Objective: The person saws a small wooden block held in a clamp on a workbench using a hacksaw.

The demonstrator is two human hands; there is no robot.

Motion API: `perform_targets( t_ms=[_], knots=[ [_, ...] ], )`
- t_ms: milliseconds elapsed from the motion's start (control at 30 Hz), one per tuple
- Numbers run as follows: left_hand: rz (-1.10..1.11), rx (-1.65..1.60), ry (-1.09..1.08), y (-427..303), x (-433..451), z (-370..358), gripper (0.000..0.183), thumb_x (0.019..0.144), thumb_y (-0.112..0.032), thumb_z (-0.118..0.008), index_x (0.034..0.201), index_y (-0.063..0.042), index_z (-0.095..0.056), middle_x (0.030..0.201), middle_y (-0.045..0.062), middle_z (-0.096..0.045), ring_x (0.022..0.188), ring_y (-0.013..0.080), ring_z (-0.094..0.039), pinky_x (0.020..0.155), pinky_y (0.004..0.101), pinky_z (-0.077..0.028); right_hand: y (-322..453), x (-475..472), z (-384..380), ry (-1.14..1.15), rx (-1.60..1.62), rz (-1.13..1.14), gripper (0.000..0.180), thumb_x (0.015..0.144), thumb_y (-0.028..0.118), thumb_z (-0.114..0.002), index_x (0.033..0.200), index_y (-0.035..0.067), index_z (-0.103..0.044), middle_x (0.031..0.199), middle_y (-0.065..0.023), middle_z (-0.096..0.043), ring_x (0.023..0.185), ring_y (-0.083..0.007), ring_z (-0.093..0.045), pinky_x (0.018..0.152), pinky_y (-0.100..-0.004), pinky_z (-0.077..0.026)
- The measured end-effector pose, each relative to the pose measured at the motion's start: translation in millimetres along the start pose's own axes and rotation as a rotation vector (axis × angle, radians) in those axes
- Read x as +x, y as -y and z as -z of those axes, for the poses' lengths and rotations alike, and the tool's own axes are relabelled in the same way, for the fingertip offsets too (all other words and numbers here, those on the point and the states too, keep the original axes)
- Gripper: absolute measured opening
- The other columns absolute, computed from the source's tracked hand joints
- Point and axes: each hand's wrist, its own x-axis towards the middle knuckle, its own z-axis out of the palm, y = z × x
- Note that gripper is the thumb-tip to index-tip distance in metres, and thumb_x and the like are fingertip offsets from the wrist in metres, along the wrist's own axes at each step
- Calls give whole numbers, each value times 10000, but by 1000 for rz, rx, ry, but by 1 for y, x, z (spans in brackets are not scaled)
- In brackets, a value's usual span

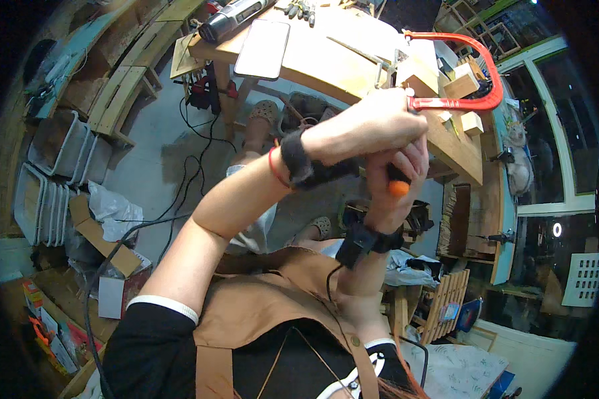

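Note:
A coping saw with a red frame (pixel 494 75) reaches over the near right part of the wooden workbench (pixel 324 65). My right hand (pixel 397 169) is wrapped around its dark handle, whose orange end (pixel 398 188) sticks out toward me. Just beyond, my left hand (pixel 394 117) closes around the saw where the handle meets the frame; its fingers are partly hidden. Beside the frame's open side sits a wooden block (pixel 419 77), with a metal clamp (pixel 379 75) to its left. The blade is too thin to make out, so I cannot tell whether it touches wood.
A phone (pixel 262 49) lies at the bench's near edge, beside a heat-gun-like tool (pixel 234 19). Small wood blocks (pixel 471 123) sit at the bench's right end. Black cables (pixel 199 164) trail across the floor. Stacked plastic bins (pixel 45 204) stand at left, windows (pixel 544 129) at right.

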Motion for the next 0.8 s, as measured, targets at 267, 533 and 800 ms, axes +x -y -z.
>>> perform_targets(
  t_ms=[267,533,800],
  knots=[
    [-59,308,-173,-1,-15,-13,358,731,-265,-476,855,68,-510,733,216,-566,705,289,-573,644,342,-449,-12,-19,-4,-114,-330,35,318,900,358,-364,891,65,-487,480,57,-418,281,8,-299,263,-104,-286],
    [2,314,-65,-13,-9,-4,322,750,-248,-483,874,49,-490,692,119,-554,621,151,-518,567,275,-431,17,-5,19,79,-3,0,332,918,338,-314,725,92,-426,446,54,-354,318,0,-330,286,-125,-300],
    [-126,87,-75,4,4,-6,213,762,-155,-433,803,43,-502,644,108,-546,528,146,-547,483,261,-472,4,4,-1,-20,-131,4,358,911,368,-322,821,54,-468,447,54,-379,293,-7,-331,269,-126,-290]
  ],
)
